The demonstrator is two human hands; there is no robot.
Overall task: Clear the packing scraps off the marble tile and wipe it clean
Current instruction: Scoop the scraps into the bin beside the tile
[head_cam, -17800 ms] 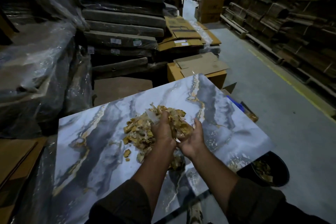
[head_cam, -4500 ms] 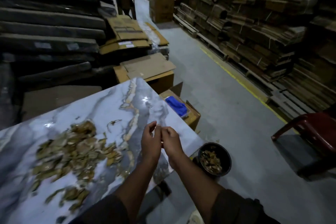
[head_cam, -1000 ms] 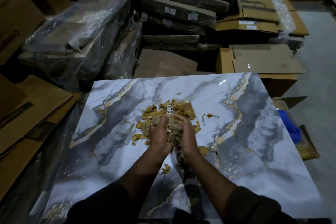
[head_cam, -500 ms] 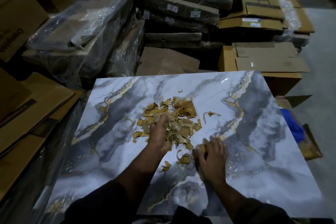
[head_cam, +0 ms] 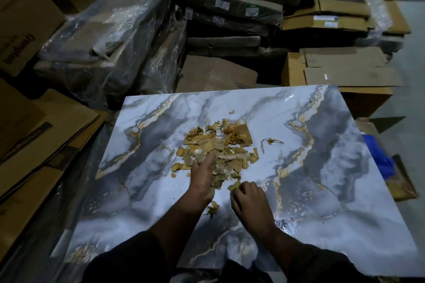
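Marble tile [head_cam: 322, 167], glossy grey-white with gold veins, carries tan scraps [head_cam: 218, 145]; left hand [head_cam: 203, 177] spread among them, right hand [head_cam: 249, 197] curled on one piece.

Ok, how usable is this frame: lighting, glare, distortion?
Head view: dim overall, the sleeves almost black; the marble tile is the brightest area, with small glare spots near its far right corner; wide-angle bending at the edges; the scrap pile and both hands stay readable, with fine detail soft.

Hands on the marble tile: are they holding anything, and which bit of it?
The left hand is buried in the pile of packing scraps; a grip cannot be told. The right hand pinches one scrap at its fingertips.
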